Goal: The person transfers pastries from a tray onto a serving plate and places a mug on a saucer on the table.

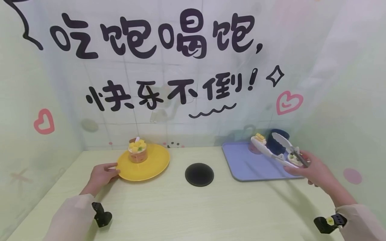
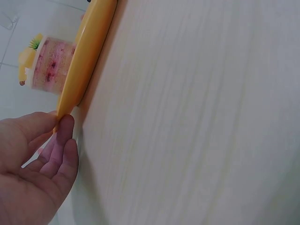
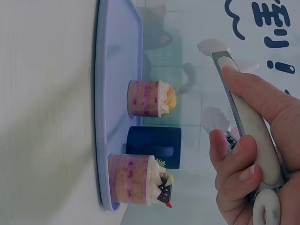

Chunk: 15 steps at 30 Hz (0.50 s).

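Currently, the step in hand looks to be shifting dessert cups from tray to plate with tongs (my inference from the layout). Left hand (image 1: 104, 174): thumb and fingertips nearly together, pinching the near-left rim of a yellow plate (image 1: 156, 164). Right hand (image 1: 316, 172): fingers curled round white tongs (image 1: 266, 151), thumb along one arm; the tongs' tips are spread well apart and grip nothing, held in the air over a blue tray (image 1: 256, 169).

Next move, as judged: bring the tips down either side of one tray cup, then squeeze gently; too hard a pinch could dent it or smear the topping.

Location: one dessert cup (image 1: 138, 155) stands upright on the plate, towards its back left. Two more stand on the tray, a rear cup (image 3: 144, 98) and a front cup (image 3: 130, 179), with a dark blue mug (image 3: 154, 145) beside them.

Appearance: clear-walled, pink and cream inside with darker red specks. The plate's cup carries yellow chunks and a green sprig; the front one has white cream, a dark lattice piece and a red bit; the rear one, cream and yellow-orange pieces.
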Each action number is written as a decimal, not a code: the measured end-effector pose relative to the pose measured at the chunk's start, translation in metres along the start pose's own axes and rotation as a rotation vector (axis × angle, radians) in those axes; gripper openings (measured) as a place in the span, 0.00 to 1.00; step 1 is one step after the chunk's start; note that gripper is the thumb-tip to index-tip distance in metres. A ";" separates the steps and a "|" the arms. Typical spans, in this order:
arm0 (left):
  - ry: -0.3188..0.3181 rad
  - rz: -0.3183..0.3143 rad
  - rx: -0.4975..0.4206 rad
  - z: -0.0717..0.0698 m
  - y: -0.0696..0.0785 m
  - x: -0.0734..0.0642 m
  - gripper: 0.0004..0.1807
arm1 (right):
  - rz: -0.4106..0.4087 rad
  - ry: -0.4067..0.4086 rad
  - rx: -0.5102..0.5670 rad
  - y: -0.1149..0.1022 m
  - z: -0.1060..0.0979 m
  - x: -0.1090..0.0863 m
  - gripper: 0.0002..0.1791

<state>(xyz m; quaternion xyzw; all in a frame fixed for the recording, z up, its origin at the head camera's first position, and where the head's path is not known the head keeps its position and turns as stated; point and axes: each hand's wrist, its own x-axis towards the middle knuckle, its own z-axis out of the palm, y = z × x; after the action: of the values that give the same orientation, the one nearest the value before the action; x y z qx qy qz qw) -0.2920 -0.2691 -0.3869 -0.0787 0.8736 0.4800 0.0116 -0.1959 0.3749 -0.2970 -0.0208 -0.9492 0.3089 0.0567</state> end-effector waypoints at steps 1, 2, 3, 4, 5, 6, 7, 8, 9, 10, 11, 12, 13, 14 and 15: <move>0.001 -0.003 -0.001 0.000 0.000 0.000 0.29 | -0.004 0.006 -0.003 0.001 -0.001 0.000 0.54; 0.001 -0.003 -0.003 0.000 -0.001 0.000 0.29 | -0.003 0.010 -0.007 0.003 -0.002 -0.001 0.54; 0.001 -0.004 -0.005 0.000 -0.001 0.000 0.30 | -0.002 0.015 -0.010 0.004 -0.004 -0.002 0.54; 0.002 -0.003 -0.006 0.001 -0.002 0.001 0.30 | -0.001 0.018 -0.014 0.006 -0.005 -0.002 0.54; 0.002 -0.002 -0.006 0.001 -0.002 0.001 0.30 | -0.002 0.021 -0.016 0.007 -0.006 -0.003 0.54; 0.002 -0.002 -0.006 0.001 -0.003 0.001 0.30 | 0.002 0.023 -0.020 0.009 -0.007 -0.004 0.54; 0.001 0.000 -0.007 0.001 -0.003 0.001 0.30 | 0.005 0.026 -0.023 0.010 -0.008 -0.005 0.53; 0.000 0.002 -0.009 0.001 -0.003 0.001 0.30 | 0.006 0.030 -0.027 0.012 -0.008 -0.005 0.52; 0.000 0.004 -0.011 0.001 -0.004 0.001 0.30 | 0.010 0.035 -0.029 0.013 -0.009 -0.006 0.52; 0.001 0.005 -0.010 0.001 -0.003 0.001 0.30 | 0.014 0.034 -0.025 0.015 -0.010 -0.007 0.51; 0.001 0.007 -0.007 0.001 -0.003 0.001 0.30 | 0.019 0.036 -0.021 0.017 -0.011 -0.008 0.51; 0.001 0.008 -0.004 0.001 -0.003 0.001 0.30 | 0.025 0.038 -0.018 0.018 -0.011 -0.009 0.52; 0.001 0.010 -0.002 0.001 -0.003 0.000 0.30 | 0.028 0.041 -0.013 0.020 -0.012 -0.009 0.52; 0.002 0.009 0.001 0.001 -0.003 0.001 0.30 | 0.032 0.043 -0.010 0.022 -0.013 -0.010 0.53; 0.003 0.011 0.005 0.002 -0.003 0.000 0.30 | 0.034 0.047 -0.005 0.024 -0.014 -0.011 0.53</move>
<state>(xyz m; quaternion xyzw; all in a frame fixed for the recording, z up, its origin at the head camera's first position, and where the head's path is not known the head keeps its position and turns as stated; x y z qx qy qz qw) -0.2920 -0.2695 -0.3907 -0.0745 0.8753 0.4777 0.0077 -0.1832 0.4013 -0.3008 -0.0443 -0.9478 0.3070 0.0738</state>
